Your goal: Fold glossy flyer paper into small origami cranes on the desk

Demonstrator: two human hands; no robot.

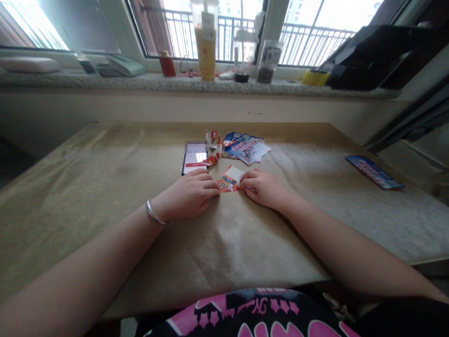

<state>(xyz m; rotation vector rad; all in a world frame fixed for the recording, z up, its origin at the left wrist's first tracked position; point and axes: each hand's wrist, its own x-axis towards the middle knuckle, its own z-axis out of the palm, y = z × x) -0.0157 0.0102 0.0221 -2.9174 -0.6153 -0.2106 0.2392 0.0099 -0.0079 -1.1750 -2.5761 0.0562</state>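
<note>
Black shirt; hands touching paper; tall container, yellow contents

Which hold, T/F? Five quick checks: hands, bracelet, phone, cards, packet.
1. Left hand and right hand both touch the paper. True.
2. The bracelet is on the right arm. False: the bracelet is on the left arm.
3. The phone lies beyond the left hand. True.
4. The cards lie on the phone. False: the cards lie to its right, apart from it.
5. The packet lies to the right of the right hand, apart from it. True.
</note>
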